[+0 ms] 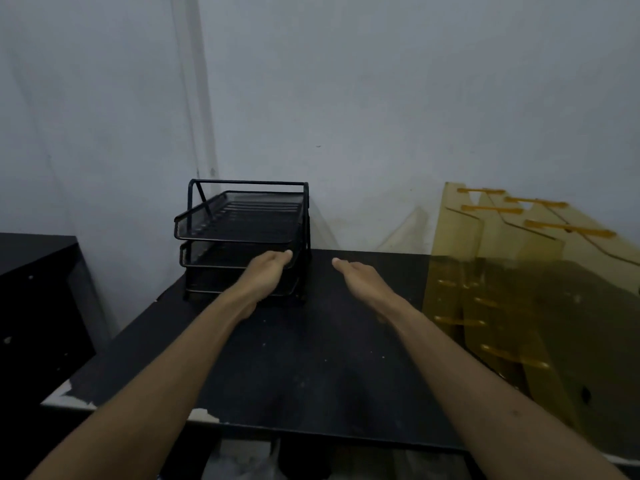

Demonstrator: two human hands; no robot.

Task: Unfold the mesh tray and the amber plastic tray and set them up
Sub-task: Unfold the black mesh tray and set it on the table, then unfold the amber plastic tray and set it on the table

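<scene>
Head view: both hands out over black table [294, 358], trays at far edge.
Mesh tray [242, 233] upright at back left against wall, tiers stacked. Left hand [268, 268] curled onto middle tier's front rim. Right hand [356, 275] flat, released, holding nothing. Amber plastic tray [512, 271] on table's right side, well apart from both hands.

Two bare forearms are seen reaching in from the lower edge, each uncovered all the way back from the fingers to the frame edge, so no sleeve is shown. No glove, ring, watch or band is worn on the left hand [268, 268] or the right hand [358, 277]. Behind the fingers, both wrists are slim and unmarked.
</scene>
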